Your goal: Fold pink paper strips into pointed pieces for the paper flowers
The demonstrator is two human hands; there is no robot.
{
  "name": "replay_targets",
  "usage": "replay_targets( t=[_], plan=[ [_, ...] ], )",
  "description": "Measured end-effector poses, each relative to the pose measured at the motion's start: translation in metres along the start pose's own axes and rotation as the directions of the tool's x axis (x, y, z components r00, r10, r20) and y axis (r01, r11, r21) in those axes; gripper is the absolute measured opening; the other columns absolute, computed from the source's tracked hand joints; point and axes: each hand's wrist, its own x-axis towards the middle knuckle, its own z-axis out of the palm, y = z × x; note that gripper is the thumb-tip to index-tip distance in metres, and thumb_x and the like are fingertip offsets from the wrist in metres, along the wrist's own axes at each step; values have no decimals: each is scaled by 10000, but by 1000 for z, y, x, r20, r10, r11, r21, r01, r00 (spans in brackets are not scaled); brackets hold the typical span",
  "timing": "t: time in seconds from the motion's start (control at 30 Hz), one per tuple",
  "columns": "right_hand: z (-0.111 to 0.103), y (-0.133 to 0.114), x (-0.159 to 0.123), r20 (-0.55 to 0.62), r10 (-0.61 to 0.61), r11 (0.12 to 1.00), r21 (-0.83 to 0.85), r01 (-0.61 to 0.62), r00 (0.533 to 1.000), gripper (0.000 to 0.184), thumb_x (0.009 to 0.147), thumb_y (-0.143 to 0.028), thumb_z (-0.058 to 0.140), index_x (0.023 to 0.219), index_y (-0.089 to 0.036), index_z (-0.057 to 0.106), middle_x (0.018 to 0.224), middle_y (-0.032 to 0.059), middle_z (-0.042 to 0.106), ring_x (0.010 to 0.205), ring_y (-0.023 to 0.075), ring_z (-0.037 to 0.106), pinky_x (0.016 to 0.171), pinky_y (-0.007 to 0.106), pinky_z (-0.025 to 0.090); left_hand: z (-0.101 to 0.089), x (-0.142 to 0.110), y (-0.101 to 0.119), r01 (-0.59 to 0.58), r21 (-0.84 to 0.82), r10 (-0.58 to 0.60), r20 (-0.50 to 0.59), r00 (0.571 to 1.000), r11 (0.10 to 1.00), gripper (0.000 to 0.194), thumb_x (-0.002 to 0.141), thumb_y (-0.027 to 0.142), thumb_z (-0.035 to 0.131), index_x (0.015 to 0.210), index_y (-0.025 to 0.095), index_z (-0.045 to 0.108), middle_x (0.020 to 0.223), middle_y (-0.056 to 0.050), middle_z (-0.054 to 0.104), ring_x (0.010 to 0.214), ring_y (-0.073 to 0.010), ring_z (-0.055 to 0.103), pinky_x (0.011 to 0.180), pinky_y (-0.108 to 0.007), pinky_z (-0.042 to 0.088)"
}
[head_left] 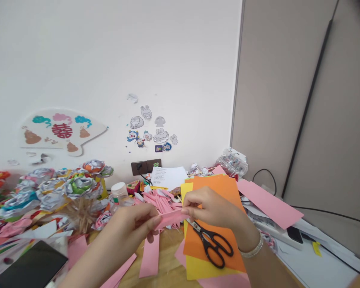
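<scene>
At seven o'clock, nearest, a loose pink strip lies on the bench; at four, black-handled scissors rest on an orange sheet. Mid-dial, the left hand and right hand pinch opposite ends of a pink paper strip. Beyond, at eleven, pink cuttings heap; at ten stands a white-lidded bottle; at twelve, a written page.

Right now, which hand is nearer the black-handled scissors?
Right. The right hand is just above the scissors in the picture, close to their blade end; the left hand is farther off, to their left. Both hold the pink strip.
</scene>
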Motion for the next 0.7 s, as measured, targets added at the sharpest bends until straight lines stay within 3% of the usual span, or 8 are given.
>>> replay_targets(
  t=[0.23,0.4,0.57,0.7],
  plan=[
    [-2,0,-1,15,-18,1000,6,18,1000,181,818,-169,475,643,-156,516,588,-30,551,540,71,477,526,168,314,-3,-4,6,37,-18,-37,12,999,999,292,776,380,439,574,193,538,560,-16,629,523,-156,564,497,-217,403],
    [-3,1,-1,-39,1,1000,-21,-2,999,163,796,-120,465,643,-158,505,599,-27,542,562,77,473,538,172,315,-7,-3,10,55,-14,-56,-99,993,998,329,754,410,465,513,189,501,513,-6,585,520,-149,541,483,-212,397],
    [0,1,0,-58,45,999,4,-44,997,146,779,-105,455,658,-163,513,624,-30,536,563,76,463,522,173,313,1,0,18,0,-24,-3,-117,993,1000,214,664,351,595,811,199,627,673,-9,649,615,-168,567,538,-219,415],
    [-1,-2,0,-50,85,995,56,-82,995,153,782,-116,446,655,-162,518,620,-27,522,581,87,464,526,183,326,12,3,22,17,-91,-27,-115,993,996,183,722,332,522,726,194,643,484,23,572,466,-142,530,452,-202,379]
  ],
)
